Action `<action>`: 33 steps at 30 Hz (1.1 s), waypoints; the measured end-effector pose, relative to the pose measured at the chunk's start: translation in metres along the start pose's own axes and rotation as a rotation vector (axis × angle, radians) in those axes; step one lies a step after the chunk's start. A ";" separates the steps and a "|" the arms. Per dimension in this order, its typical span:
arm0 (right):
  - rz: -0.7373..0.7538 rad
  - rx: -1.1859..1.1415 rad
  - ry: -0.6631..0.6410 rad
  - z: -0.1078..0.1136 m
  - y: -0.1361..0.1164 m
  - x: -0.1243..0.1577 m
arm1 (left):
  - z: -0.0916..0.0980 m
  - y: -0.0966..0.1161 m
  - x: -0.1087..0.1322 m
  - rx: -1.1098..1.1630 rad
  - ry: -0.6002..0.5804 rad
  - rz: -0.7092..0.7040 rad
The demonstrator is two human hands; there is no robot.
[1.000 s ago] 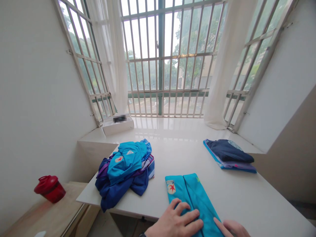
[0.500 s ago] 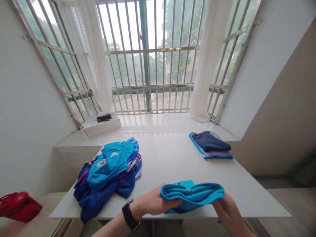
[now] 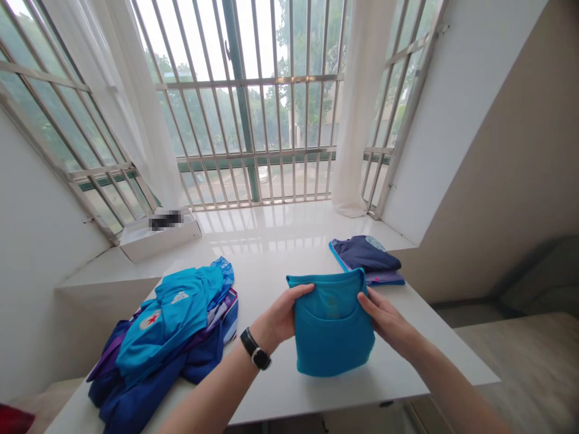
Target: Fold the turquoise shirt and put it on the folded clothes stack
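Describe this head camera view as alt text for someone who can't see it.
The left hand and right hand hold a folded turquoise shirt at a white table. A rumpled pile of blue clothes lies to its left, a folded navy stack lies beyond it, and barred windows stand behind.

The head-worn camera looked forward and down from above the white table (image 3: 266,392), facing the barred window (image 3: 239,114) across the upper frame, near enough that the left hand (image 3: 283,310) and right hand (image 3: 384,319) filled the lower middle.
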State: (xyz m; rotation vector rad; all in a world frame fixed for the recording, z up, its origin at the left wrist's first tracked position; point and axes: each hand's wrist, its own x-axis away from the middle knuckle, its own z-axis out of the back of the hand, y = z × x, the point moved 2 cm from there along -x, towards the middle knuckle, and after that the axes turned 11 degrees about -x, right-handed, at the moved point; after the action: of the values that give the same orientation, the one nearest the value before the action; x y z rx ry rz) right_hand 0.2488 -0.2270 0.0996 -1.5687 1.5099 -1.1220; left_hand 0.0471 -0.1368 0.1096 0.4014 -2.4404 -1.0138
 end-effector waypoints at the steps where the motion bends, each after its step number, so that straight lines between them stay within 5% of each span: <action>1: -0.003 0.006 -0.056 0.005 0.005 0.003 | 0.003 -0.004 -0.004 -0.001 0.000 0.025; 6: -0.013 0.019 -0.069 0.031 0.008 0.009 | 0.004 -0.007 -0.029 -0.022 -0.048 0.115; 11: -0.018 -0.027 0.105 0.062 -0.041 -0.017 | -0.021 0.025 -0.085 0.044 -0.188 0.079; 18: -0.093 0.050 0.147 0.126 -0.129 -0.114 | -0.030 0.082 -0.218 0.183 -0.222 -0.029; 24: -0.271 0.135 0.297 0.197 -0.108 -0.193 | 0.002 0.072 -0.312 0.210 -0.011 0.030; 28: -0.346 0.158 0.331 0.217 -0.084 -0.204 | 0.018 0.056 -0.326 0.237 -0.003 0.032; 33: -0.437 0.122 0.257 0.199 -0.088 -0.189 | 0.025 0.046 -0.298 0.219 -0.034 -0.038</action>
State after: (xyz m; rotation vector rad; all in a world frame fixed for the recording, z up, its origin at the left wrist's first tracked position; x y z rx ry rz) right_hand 0.4744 -0.0490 0.0763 -1.7700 1.2512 -1.6828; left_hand 0.2829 0.0381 0.0366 0.5086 -2.5928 -0.7750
